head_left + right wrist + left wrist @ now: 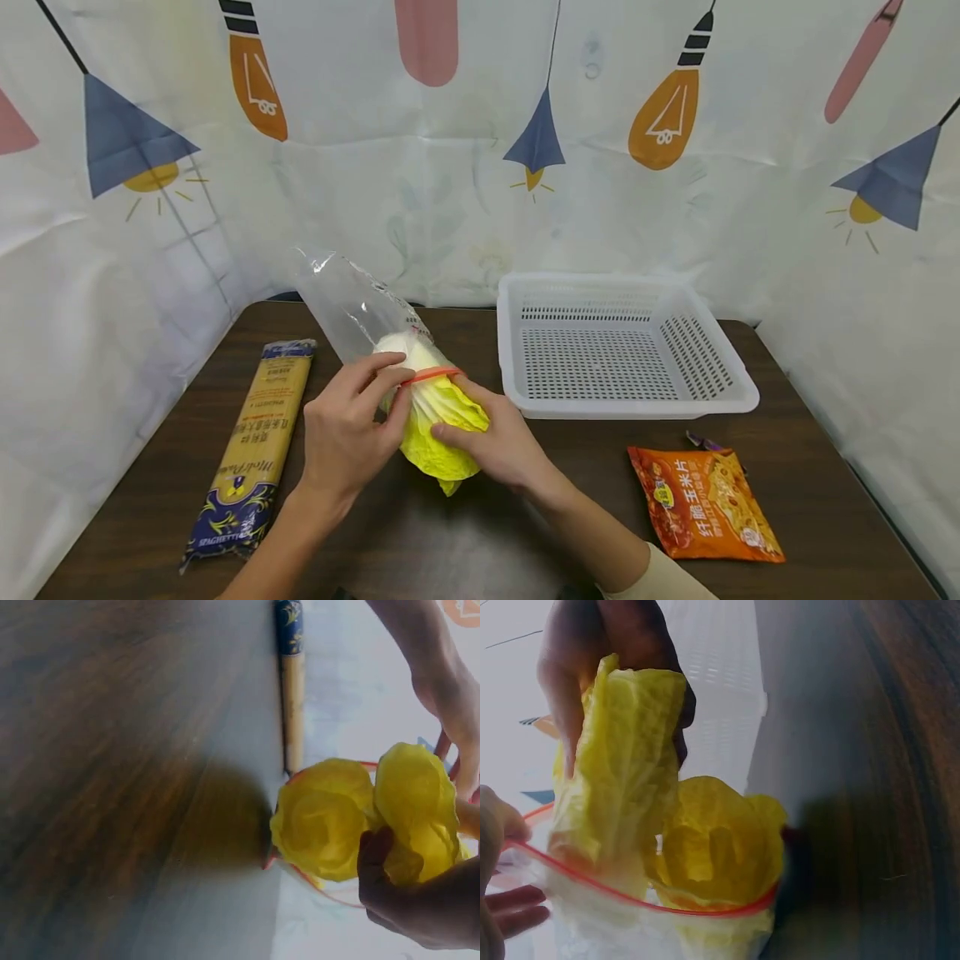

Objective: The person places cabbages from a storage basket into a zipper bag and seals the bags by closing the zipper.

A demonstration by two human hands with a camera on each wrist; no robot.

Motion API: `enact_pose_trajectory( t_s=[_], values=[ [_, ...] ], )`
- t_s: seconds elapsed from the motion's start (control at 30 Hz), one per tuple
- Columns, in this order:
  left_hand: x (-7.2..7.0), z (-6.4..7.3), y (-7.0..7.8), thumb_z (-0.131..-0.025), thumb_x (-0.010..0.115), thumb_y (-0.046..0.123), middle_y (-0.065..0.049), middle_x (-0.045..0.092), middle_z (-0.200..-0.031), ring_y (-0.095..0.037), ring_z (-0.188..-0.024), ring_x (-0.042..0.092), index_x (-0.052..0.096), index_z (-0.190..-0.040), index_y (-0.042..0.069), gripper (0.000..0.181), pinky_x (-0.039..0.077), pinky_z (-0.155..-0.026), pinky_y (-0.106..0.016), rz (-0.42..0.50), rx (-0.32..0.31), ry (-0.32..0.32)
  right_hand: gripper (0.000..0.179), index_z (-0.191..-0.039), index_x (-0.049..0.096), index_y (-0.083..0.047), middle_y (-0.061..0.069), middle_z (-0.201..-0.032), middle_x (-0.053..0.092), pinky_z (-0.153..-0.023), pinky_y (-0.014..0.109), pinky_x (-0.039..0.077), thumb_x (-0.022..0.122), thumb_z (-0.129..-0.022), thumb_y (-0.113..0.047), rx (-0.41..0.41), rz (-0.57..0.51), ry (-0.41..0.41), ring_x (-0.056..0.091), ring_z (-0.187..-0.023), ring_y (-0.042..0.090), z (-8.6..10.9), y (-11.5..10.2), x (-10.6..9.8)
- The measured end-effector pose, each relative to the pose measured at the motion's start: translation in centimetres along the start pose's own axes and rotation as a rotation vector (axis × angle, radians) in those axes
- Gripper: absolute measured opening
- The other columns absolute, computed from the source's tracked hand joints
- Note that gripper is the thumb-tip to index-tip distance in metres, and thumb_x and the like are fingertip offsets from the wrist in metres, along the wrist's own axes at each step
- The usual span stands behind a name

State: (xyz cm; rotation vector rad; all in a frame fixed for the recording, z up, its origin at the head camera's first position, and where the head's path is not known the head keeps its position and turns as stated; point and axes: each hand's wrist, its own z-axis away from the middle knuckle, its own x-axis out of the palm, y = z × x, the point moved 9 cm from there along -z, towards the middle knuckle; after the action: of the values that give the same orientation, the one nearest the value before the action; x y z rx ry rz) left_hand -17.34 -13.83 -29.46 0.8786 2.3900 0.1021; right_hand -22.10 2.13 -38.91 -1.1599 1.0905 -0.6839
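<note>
Yellow-green napa cabbage [442,421] sits partly inside a clear zip bag [341,304], its leafy end sticking out toward me. Along the bag's mouth runs a red zip edge [433,374]. My left hand [337,437] pinches this edge on the left side. With thumb and fingers, my right hand [502,433] grips a cabbage piece [626,765] at the opening. Beside it, a second cabbage piece [322,817] lies within the bag's mouth, as both wrist views show. The white stem ends are seen through the plastic.
A yellow and blue spaghetti pack [251,450] lies at the left of the dark wooden table [465,542]. A white perforated basket [517,400] stands at the back right, with an orange snack bag [705,504] in front of it. Printed cloth [450,208] hangs behind.
</note>
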Motion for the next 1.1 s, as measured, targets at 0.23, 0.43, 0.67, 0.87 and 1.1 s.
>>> enact_pose_trajectory(
  t_s=[0.23,0.43,0.67,0.87,1.1],
  values=[
    [0.8,0.0,-1.1,-0.090,0.077,0.016,-0.008,0.065,-0.135,-0.035,-0.122,0.061,0.078,-0.098,0.017,0.008,0.061,-0.082,-0.052,-0.031,-0.171,-0.128,0.056,-0.141,0.062,-0.019,0.002,-0.114,0.067,-0.077,0.031,0.053,0.080,-0.090,-0.034,-0.090,0.256,0.078,0.059,-0.090,0.017,-0.2,-1.4,0.2],
    [1.5,0.3,-2.4,-0.095,0.072,0.007,-0.013,0.044,-0.160,-0.046,-0.137,0.051,0.071,-0.101,0.015,0.010,0.045,-0.106,-0.074,0.146,-0.351,-0.213,0.064,-0.151,0.056,-0.021,0.003,-0.122,0.067,-0.081,0.033,0.057,0.079,-0.091,-0.026,-0.026,0.015,0.093,0.062,-0.098,0.019,-0.5,-0.5,0.2],
    [2.4,0.6,-4.0,-0.097,0.067,0.002,-0.003,0.035,-0.168,-0.040,-0.147,0.043,0.069,-0.101,0.014,0.012,0.056,-0.103,-0.049,0.433,-0.418,-0.234,0.067,-0.152,0.054,-0.021,0.007,-0.125,0.065,-0.082,0.033,0.060,0.080,-0.091,-0.026,0.029,-0.141,0.097,0.063,-0.100,0.023,-0.2,0.0,0.1],
    [2.8,0.7,-4.3,-0.097,0.065,-0.005,-0.002,0.034,-0.168,-0.034,-0.142,0.045,0.068,-0.104,0.007,0.014,0.054,-0.095,-0.019,0.650,-0.422,-0.261,0.057,-0.146,0.059,-0.018,0.006,-0.112,0.067,-0.077,0.031,0.058,0.077,-0.093,-0.031,0.022,-0.073,0.067,0.064,-0.091,0.020,0.2,-0.5,0.2],
    [3.0,0.7,-4.1,-0.096,0.068,-0.002,-0.001,0.036,-0.168,-0.035,-0.148,0.042,0.070,-0.103,0.013,0.017,0.053,-0.102,-0.034,0.564,-0.385,-0.307,0.058,-0.137,0.061,-0.015,0.001,-0.104,0.066,-0.071,0.026,0.053,0.081,-0.089,-0.040,-0.111,0.350,0.226,0.059,-0.084,0.014,0.3,-2.3,0.3]
  ],
)
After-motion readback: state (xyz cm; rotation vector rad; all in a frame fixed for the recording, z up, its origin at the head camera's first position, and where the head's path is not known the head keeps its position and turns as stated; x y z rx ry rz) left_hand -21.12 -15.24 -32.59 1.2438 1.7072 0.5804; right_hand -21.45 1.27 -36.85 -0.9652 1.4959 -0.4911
